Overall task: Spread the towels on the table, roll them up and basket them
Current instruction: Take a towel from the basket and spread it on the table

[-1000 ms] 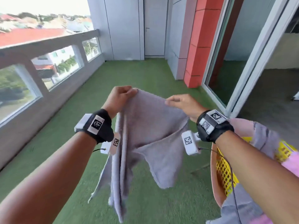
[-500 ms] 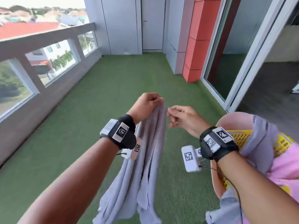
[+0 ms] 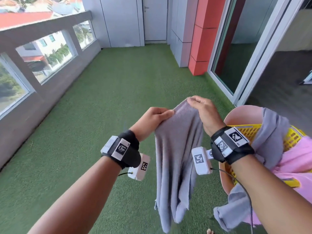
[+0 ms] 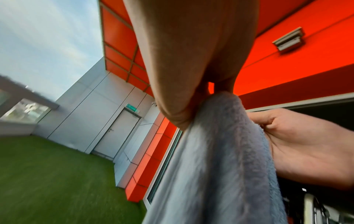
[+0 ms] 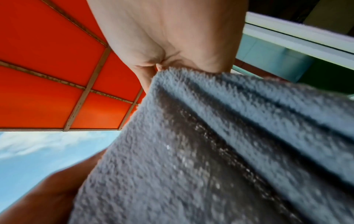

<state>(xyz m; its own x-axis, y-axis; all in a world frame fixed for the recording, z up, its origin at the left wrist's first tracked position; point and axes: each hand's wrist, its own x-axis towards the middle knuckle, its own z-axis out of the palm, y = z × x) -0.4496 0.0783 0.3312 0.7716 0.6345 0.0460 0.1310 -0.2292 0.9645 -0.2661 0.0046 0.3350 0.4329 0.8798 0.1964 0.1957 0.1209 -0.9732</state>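
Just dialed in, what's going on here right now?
A person stands on a turfed balcony holding a grey towel up in the air. The left hand and right hand each pinch its top edge, and the rest hangs down bunched. More grey and pink laundry sits in a yellow basket to the right. No table is in view, so nothing is spread or rolled.

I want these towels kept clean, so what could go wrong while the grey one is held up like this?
The grey towel hangs bunched from the left hand and right hand, both pinching only its top edge, so it could slip and drop onto the grass floor. Another grey towel droops far over the yellow basket and may slide out.
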